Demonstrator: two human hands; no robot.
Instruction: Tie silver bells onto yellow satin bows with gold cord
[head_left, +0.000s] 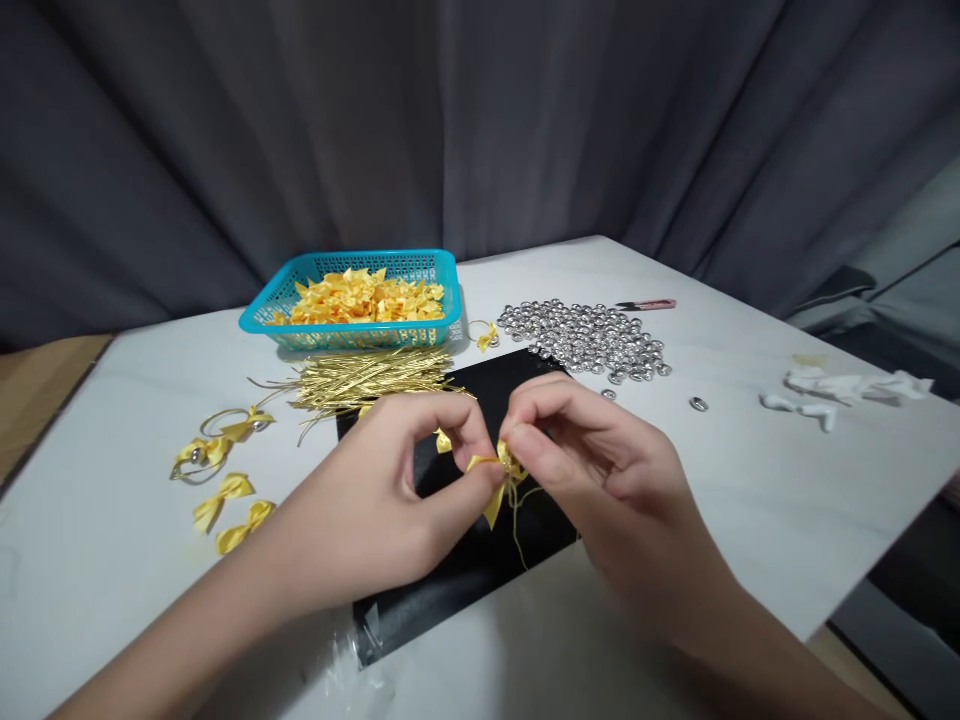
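Note:
Over a black sheet (450, 590), both hands pinch one yellow ribbon bow (491, 505). My left hand (420, 490) grips its left side between thumb and forefinger. On the other side, my right hand (592, 460) has thumb and fingertips closed at the bow's middle. A thin gold cord (517, 535) dangles below the fingers, its ends loose. My fingers partly hide the bow's centre. Another bit of yellow ribbon (443, 441) shows on the sheet behind my left hand.
A blue basket (349, 328) of yellow bows stands at the back, with gold cords (367, 378) before it. Silver beads (585, 335) lie behind my right hand, near pink-handled snips (646, 304). Several bows (225, 490) lie left; crumpled white pieces (855, 385) lie right.

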